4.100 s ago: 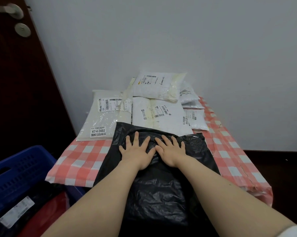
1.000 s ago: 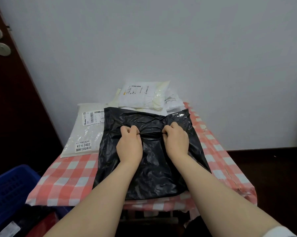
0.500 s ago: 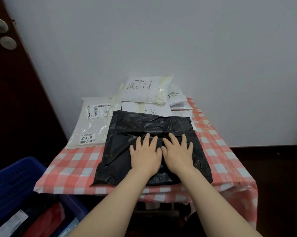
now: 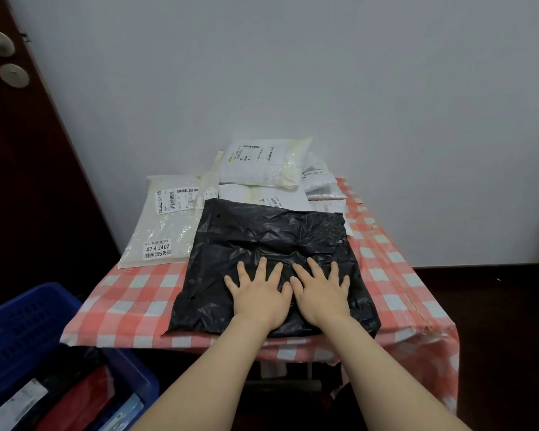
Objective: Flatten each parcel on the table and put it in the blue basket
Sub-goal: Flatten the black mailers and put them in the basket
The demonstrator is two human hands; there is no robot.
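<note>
A black plastic parcel [image 4: 262,237] lies flat on the red-and-white checked table [image 4: 128,300], near its front edge. My left hand [image 4: 259,293] and my right hand [image 4: 321,290] press side by side on the parcel's near half, palms down, fingers straight and spread. Behind it lie several white parcels: a large one [image 4: 165,225] at the left with printed labels, and a stack [image 4: 265,164] against the wall. The blue basket [image 4: 22,325] stands on the floor at lower left, holding black and red parcels [image 4: 72,396].
A dark wooden door [image 4: 22,169] with a metal handle stands at the left. A grey wall backs the table. Dark floor lies to the right of the table, whose cloth hangs over its front right corner [image 4: 433,346].
One second ago both hands gripped bunched plastic near the parcel's middle. They have since opened flat and slid toward me, pressing the parcel down. The parcel lies smoother.
</note>
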